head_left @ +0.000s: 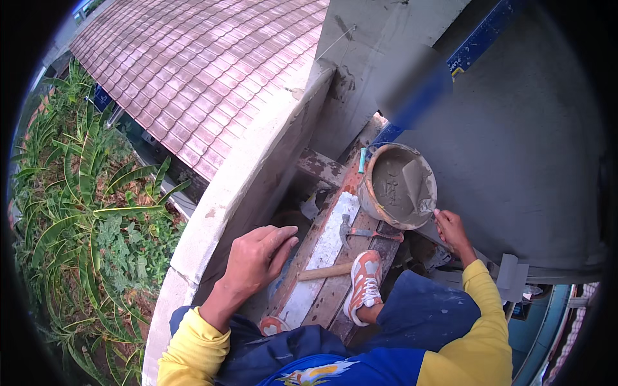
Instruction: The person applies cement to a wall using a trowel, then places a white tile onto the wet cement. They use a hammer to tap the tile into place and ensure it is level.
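My right hand (pixel 454 231) grips a trowel, whose metal blade (pixel 415 183) rests in a round bucket (pixel 367 193) of wet grey mortar at its right side. My left hand (pixel 261 260) is raised left of the planks, fingers bent together with nothing visible in them. Below the bucket lie a claw hammer (pixel 364 233) and a wooden-handled tool (pixel 322 272) on worn wooden planks (pixel 309 305). A small teal-handled item (pixel 362 161) stands at the bucket's left edge. My shoe (pixel 364 286) is on the planks beside the hammer.
A concrete parapet (pixel 212 219) runs along my left, with a drop to banana plants (pixel 90 212) and a tiled roof (pixel 193 77) beyond. A grey plastered wall (pixel 515 148) fills the right, with a long blue straightedge (pixel 479 35) against it, partly blurred. A concrete column (pixel 347 96) stands ahead.
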Demonstrator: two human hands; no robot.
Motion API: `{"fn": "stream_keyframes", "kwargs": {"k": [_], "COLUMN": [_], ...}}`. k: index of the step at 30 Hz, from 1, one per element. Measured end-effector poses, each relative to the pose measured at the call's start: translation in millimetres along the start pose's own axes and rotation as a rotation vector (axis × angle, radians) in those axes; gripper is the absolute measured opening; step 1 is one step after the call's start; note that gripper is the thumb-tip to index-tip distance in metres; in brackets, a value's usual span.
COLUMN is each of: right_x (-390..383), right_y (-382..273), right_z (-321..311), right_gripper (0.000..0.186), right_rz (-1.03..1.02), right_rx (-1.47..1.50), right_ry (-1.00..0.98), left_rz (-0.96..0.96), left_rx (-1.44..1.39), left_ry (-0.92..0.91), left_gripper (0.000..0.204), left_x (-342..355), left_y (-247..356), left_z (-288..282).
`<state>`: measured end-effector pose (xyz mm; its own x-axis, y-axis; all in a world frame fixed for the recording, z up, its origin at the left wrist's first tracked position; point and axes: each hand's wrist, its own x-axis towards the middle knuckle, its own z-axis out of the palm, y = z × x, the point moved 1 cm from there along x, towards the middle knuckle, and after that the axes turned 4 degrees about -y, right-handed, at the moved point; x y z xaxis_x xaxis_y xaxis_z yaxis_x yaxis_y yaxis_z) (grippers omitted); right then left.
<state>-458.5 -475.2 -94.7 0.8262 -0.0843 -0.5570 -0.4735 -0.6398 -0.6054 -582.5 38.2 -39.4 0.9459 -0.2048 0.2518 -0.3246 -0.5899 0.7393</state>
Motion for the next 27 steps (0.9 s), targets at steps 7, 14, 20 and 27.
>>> {"fn": "stream_keyframes", "kwargs": {"k": [7,14,20,27], "right_x": [56.4,215.0,258.3,244.3], "right_y": [-176.6,-322.9,-366.7,-352.2], "right_z": [46.3,71.8,95.2,126.1], "right_gripper": [0.035,0.027,0.026,0.034], "right_rz": [-0.233,-0.865,-1.132,-1.402], "right_rx": [0.023,-0.629,-1.171,-1.225], "right_ry": [-0.347,0.386,0.794,0.742], "left_rz": [-0.021,-0.057,-0.077,-0.044], "left_rx": [0.053,0.134,0.155,0.171], "left_ry": [0.038,0.127,0.182,0.168], "left_gripper": [0.020,0.021,0.022,0.025], "left_x": [-6.6,-4.5,-14.3,-24.6], "left_y": [3.1,19.9,34.3,33.9], "left_z": [-10.2,-28.0,-35.7,-40.2]}}
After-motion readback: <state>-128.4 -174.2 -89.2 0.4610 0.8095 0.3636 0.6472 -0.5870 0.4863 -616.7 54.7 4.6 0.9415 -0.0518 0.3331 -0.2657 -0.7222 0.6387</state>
